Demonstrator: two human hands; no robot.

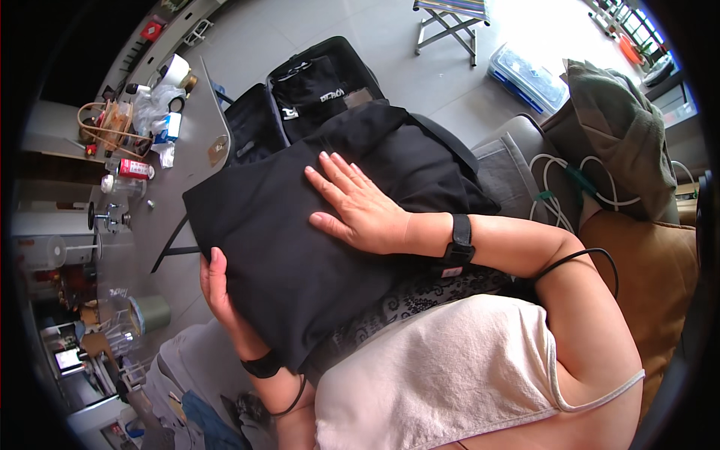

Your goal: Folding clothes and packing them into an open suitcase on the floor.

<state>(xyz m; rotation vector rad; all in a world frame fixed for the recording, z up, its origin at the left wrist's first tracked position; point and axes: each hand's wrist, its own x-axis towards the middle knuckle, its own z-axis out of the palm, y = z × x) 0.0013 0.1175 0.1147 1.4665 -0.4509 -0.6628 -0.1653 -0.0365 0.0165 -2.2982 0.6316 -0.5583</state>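
A black cloth garment, partly folded, lies across the person's lap, its left part spread fairly flat and its right part bunched. My left hand holds its left edge, thumb on top; the other fingers are partly hidden, and the cloth covers part of that forearm. My right hand rests palm down on the upper middle of the cloth, fingers slightly spread, gripping nothing. Both wrists wear black straps with a cable. Beyond the garment stands an open black suitcase with dark clothing inside.
A table at left carries a basket, a plastic bag, jars and a red can. Ahead are a folding stool and a lidded plastic box. White cables, a grey-brown cloth and a brown cushion are at right.
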